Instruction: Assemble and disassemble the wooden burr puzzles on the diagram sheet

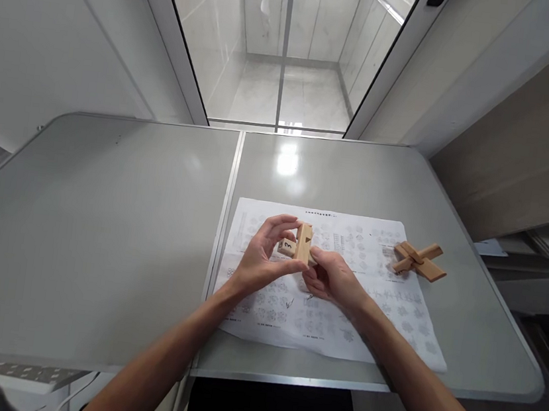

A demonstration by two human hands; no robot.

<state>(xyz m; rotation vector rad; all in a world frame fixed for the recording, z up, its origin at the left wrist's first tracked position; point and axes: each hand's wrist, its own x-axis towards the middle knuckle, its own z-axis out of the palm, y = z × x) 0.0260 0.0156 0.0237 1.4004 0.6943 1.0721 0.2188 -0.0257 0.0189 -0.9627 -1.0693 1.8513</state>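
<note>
Over the printed sheet (pixel 365 323), a small group of notched wooden puzzle pieces (pixel 303 244) is held up between both hands. My left hand (pixel 265 251) grips the upright piece at its top and bottom between fingers and thumb. One block (pixel 287 247) with a black "3" on its end sticks out to the left of that upright piece. On the other side, my right hand (pixel 333 274) pinches the end of a piece that meets the upright one; its curled fingers hide much of it. How the pieces interlock is partly hidden.
A joined wooden puzzle (pixel 418 260), shaped like a cross, rests on the sheet's right edge and the grey folding table (pixel 115 233). A metal seam (pixel 222 226) runs across the table. Glass doors stand behind the far edge, with wooden shelving at right.
</note>
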